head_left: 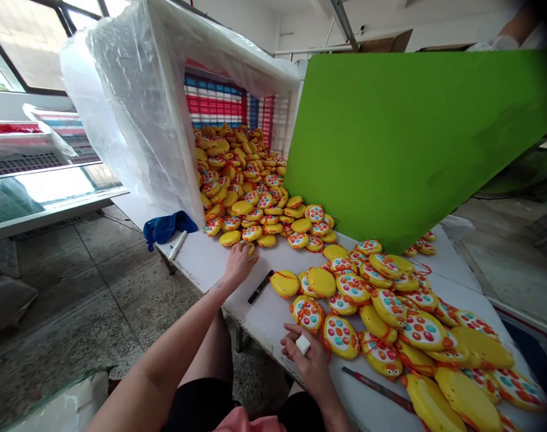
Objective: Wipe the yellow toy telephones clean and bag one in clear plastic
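Observation:
My left hand [240, 263] is at the front edge of the heap spilling from the tipped crate. Its fingers are closed on a yellow toy [251, 248] with an orange edge, mostly hidden by the hand. My right hand [310, 359], near the table's front edge, grips a small white block [303, 344] like a piece of sponge or eraser between thumb and fingers. Just beyond it lie turtle-shaped toys, one showing its white face with coloured dots [340, 336]. A black marker [260, 287] rests on the table between my hands.
A plastic-wrapped crate [170, 120] lies on its side, full of yellow toys [242, 207]. A green board [390, 138] stands beside it. More toys [426, 330] cover the table's right side, near a dark red stick-like tool [379, 389]. At left are a blue cloth [168, 229] and white pen [178, 245].

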A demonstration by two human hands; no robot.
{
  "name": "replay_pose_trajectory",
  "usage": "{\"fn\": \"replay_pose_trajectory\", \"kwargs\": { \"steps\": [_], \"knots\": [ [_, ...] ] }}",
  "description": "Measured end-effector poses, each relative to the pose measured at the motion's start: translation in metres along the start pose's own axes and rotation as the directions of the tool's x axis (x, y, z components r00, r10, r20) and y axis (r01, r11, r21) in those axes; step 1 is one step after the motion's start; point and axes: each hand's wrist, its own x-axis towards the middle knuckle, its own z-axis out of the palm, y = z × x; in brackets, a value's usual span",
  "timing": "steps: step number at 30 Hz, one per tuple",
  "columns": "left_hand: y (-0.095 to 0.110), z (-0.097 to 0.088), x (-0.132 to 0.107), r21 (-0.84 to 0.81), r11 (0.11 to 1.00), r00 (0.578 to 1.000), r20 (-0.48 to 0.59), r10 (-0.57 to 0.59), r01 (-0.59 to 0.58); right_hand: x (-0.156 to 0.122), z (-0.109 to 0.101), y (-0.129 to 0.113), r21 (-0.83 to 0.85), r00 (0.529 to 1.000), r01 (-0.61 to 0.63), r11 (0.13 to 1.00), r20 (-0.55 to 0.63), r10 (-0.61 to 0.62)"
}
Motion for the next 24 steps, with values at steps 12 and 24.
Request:
{"fn": "replay_pose_trajectory", "kwargs": {
  "steps": [12,24],
  "knots": [
    [-0.014,-0.002,-0.006,-0.586,0.774,0.952,-0.012,-0.305,0.24,0.001,-0.003,0.004,-0.123,0.998,0.046,0.991,0.042,-0.041],
    [0.037,-0.008,-0.084,-0.821,-0.29,0.829,0.543,-0.13,0.492,0.0,-0.004,0.01,-0.267,0.99,0.139,0.953,0.009,-0.142]
  ]
}}
